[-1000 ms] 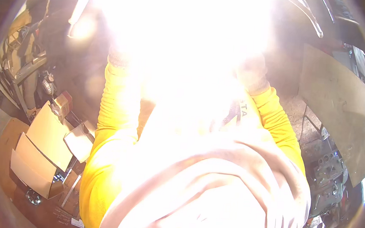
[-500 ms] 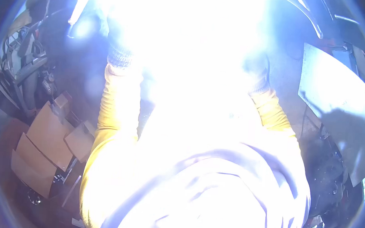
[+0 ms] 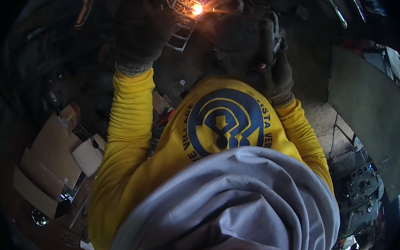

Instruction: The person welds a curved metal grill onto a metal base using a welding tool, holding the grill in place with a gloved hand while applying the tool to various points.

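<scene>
My left hand [image 3: 143,37], in a dark knitted-cuff glove, lies against the left side of a slotted metal frame [image 3: 181,36]; shadow hides its fingers. On the frame a small spot glows orange-white [image 3: 197,9], with a warm shine around it. My right hand [image 3: 278,77], gloved too, is closed round the thick grey handle of what looks like a welding torch [image 3: 266,42], to the right of the glow and apart from it. The torch's tip cannot be made out in the dark. Between the hands is a dark, rounded surface [image 3: 235,33].
Folded cardboard [image 3: 52,150] and a small box [image 3: 88,155] lie at the left. A large flat panel [image 3: 370,117] leans at the right, above a dark metal machine part [image 3: 363,194]. A slim orange-and-dark tool [image 3: 87,6] hangs at the upper left.
The blinding white-blue glare over the middle has gone, leaving a small glowing spot on the frame. Gloves, frame and torch now show; both forearms stay in nearly the same place.
</scene>
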Motion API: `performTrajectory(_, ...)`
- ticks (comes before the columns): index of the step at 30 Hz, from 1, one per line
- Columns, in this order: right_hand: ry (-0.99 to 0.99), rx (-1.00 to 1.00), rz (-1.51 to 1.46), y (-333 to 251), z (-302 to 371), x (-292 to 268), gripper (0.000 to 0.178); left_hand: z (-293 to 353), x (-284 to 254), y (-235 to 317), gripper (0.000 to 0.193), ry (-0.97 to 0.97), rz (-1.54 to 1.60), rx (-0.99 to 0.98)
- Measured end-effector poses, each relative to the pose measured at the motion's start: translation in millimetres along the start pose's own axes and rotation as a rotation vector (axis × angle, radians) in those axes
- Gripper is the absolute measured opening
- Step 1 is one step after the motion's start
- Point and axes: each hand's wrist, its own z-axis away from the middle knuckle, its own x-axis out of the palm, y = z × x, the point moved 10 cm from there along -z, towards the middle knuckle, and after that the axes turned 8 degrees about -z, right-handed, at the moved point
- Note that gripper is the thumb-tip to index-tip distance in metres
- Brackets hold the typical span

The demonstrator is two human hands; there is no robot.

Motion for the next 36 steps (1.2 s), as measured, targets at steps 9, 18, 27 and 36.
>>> performTrajectory(9, 0.014, 0.024, 0.037, 7.6, 1.9, -3.6, 0.052, -6.3, 7.0, -14.2, 0.046, -0.044, 0.219, -0.109)
performTrajectory(18, 0.02, 0.058, -0.048, 19.1, 6.5, -5.5, 0.058, -6.7, -7.5, -36.8, 0.048, -0.111, 0.668, -0.351)
performTrajectory(27, -0.103, 0.054, -0.108, 14.2, -1.8, -15.5, 0.057, 15.6, -1.3, -27.5, 0.05, -0.129, 1.608, -0.842)
performTrajectory(36, -0.146, -0.003, -0.069, 15.2, -8.1, 5.2, 0.057, 31.2, 24.0, -12.3, 0.052, -0.068, 2.298, -1.152)
